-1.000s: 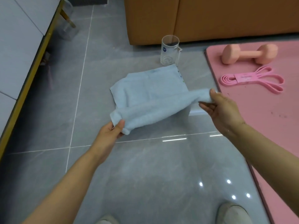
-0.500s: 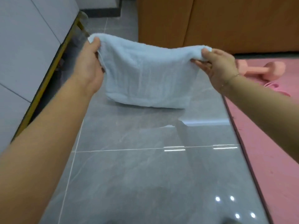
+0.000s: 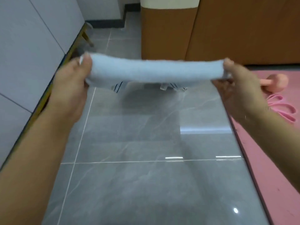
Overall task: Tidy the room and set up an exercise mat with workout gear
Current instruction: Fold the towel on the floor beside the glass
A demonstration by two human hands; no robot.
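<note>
A light blue towel (image 3: pixel 155 71) is stretched level between my two hands, well above the grey tile floor, blurred by motion. My left hand (image 3: pixel 73 83) grips its left end and my right hand (image 3: pixel 238 85) grips its right end. On the right lies the pink exercise mat (image 3: pixel 267 159). On it rest a pink dumbbell (image 3: pixel 279 82), partly hidden by my right hand, and a pink resistance band (image 3: pixel 282 108). The glass cup seen earlier is hidden behind the towel.
An orange-brown cabinet (image 3: pixel 227 30) stands at the back right. A white panelled unit with a yellow-edged base (image 3: pixel 32 46) runs along the left. Glossy grey floor tiles (image 3: pixel 146 159) fill the middle.
Both hands lifted the towel off the floor, raised it, and now hold it pulled flat and level, where it hung down half a second ago. The view tilted up.
</note>
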